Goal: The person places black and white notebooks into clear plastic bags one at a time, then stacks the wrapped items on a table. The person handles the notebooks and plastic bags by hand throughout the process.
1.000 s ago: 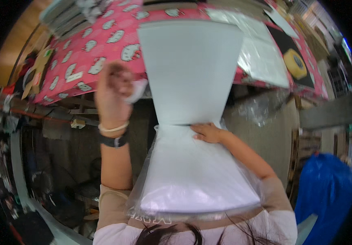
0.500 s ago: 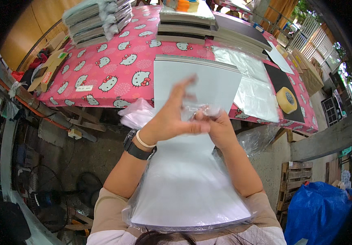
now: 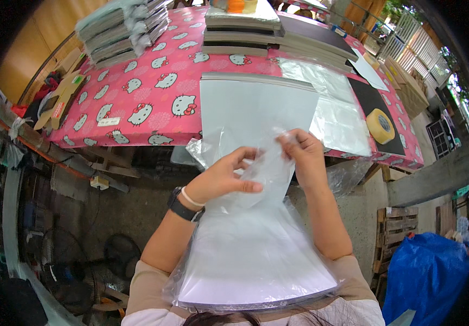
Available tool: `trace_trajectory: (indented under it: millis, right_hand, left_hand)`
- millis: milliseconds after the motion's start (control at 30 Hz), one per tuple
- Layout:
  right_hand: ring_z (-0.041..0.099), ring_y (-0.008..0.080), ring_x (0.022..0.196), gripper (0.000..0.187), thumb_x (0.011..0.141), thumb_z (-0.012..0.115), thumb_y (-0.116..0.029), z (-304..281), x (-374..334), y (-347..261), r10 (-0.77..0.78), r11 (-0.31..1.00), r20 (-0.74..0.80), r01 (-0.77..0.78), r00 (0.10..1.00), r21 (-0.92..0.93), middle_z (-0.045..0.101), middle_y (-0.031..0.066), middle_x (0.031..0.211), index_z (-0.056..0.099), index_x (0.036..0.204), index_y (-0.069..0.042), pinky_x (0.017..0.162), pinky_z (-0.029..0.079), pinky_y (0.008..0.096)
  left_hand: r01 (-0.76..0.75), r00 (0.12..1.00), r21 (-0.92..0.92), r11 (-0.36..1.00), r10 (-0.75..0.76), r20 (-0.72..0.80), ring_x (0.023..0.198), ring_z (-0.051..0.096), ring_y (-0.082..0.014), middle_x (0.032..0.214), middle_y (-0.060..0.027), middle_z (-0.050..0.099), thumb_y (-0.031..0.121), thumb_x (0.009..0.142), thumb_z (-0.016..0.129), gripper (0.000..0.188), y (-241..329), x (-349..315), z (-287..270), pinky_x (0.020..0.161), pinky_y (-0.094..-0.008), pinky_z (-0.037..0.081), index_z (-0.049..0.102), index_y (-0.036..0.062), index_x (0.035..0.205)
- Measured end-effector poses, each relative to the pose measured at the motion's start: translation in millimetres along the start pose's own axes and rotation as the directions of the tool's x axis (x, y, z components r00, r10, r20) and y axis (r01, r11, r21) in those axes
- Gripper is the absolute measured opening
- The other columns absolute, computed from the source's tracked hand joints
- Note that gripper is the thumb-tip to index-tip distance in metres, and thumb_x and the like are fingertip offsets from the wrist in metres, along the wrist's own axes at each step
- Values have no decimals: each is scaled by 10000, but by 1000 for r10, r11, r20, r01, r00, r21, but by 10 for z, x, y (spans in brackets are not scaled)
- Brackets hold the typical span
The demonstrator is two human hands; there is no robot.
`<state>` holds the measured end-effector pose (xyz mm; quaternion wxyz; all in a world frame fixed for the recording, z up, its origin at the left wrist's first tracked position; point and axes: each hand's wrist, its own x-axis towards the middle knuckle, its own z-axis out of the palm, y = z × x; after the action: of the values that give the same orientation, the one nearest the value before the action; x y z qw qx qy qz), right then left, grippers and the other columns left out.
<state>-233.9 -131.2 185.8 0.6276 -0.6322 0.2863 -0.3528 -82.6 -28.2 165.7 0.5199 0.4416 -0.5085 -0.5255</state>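
Note:
A large white sheet [image 3: 256, 108] runs from the table edge down to my lap, its lower half inside a clear plastic bag [image 3: 256, 255]. My left hand [image 3: 221, 176] pinches the bag's open top edge over the middle of the sheet. My right hand [image 3: 302, 152] grips the same crinkled plastic edge just to the right. Both hands are close together above the sheet.
A pink patterned tablecloth [image 3: 147, 92] covers the table ahead. Stacks of bagged sheets [image 3: 120, 27] stand at the back left, flat stacks [image 3: 245, 27] at the back middle. Clear bags [image 3: 335, 114] and a roll of tape [image 3: 380, 125] lie right. A blue tarp [image 3: 430, 277] sits lower right.
My left hand came down from beside the sheet and joined my right hand at the bag's top edge. The view has tilted so more of the table shows.

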Motion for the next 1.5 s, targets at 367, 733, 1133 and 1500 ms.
trace_trajectory:
  millis: [367, 733, 1133, 1500]
  right_hand:
    - [415, 49, 491, 224, 813, 545, -221, 59, -97, 23, -41, 981, 37, 47, 998, -188, 440, -18, 519, 560, 770, -1, 452, 334, 189]
    - [404, 45, 526, 179, 789, 581, -165, 111, -75, -2, -190, 947, 39, 194, 981, -255, 512, 10, 557, 564, 750, 9, 467, 340, 216]
    - [348, 13, 528, 202, 811, 558, -175, 97, -129, -1, -143, 966, 0, 140, 990, -217, 446, -46, 559, 533, 701, -8, 457, 278, 169]
    - [404, 52, 536, 214, 761, 611, -215, 25, -57, 50, -86, 995, 211, 95, 974, -31, 517, -14, 593, 574, 731, -6, 476, 335, 199]
  left_hand:
    - [-174, 906, -101, 980, 119, -406, 595, 446, -27, 675, 14, 539, 180, 772, 606, 191, 36, 258, 38, 521, -154, 342, 596, 8, 853]
    - [-148, 897, -8, 989, 131, -422, 540, 374, -30, 573, 48, 448, 254, 800, 576, 251, 49, 242, 125, 490, -169, 310, 535, 34, 685]
    - [-164, 900, -251, 954, 40, -434, 525, 361, 4, 667, 46, 518, 200, 797, 580, 181, -49, 205, 156, 451, -153, 271, 587, 26, 844]
    - [-128, 941, -126, 984, 80, -330, 498, 390, -12, 601, 37, 491, 157, 791, 582, 385, 115, 180, 213, 438, -152, 310, 456, -11, 1113]
